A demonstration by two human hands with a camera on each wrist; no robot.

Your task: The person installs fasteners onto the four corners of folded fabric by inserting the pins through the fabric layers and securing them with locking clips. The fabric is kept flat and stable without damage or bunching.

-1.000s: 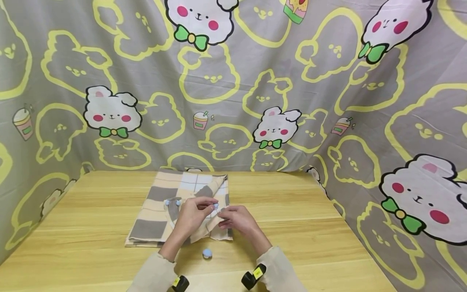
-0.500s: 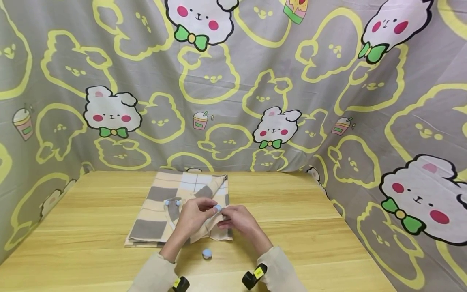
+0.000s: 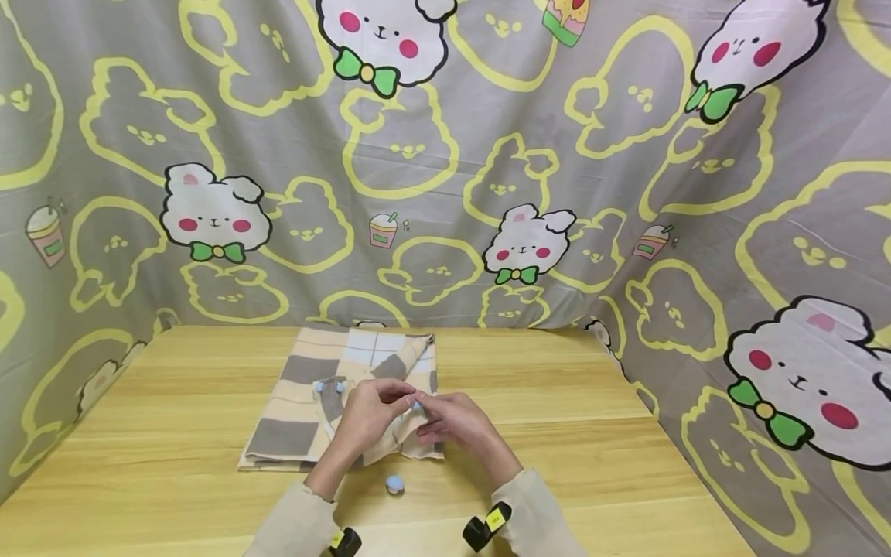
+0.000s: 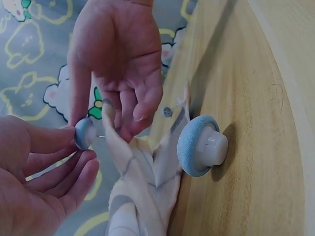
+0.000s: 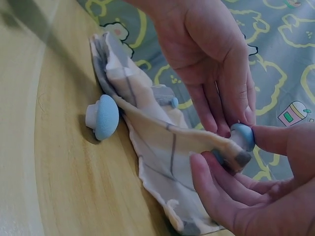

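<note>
My left hand (image 3: 372, 410) pinches a mushroom-shaped pin fastener (image 4: 83, 132) with a light blue cap and white stem. In the left wrist view, its thin metal pin points toward the raised edge of a folded plaid cloth (image 3: 285, 437). My right hand (image 3: 459, 418) holds that cloth corner, its thumb reaching over onto the blue cap and its fingers curled behind the cloth. A second bit of blue (image 5: 217, 156) shows beside the right fingers at the corner, mostly hidden. Another blue-capped fastener (image 3: 395, 484) lies on the table in front of the cloth.
Two small blue fasteners (image 3: 329, 387) sit on a grey part of the cloth, left of my hands. The wooden table (image 3: 557, 418) reaches back to a patterned curtain (image 3: 445, 155) that hangs behind and along both sides.
My right hand has shifted slightly left and its thumb has come onto the blue cap, now mostly covered in the head view. The left hand has barely moved.
</note>
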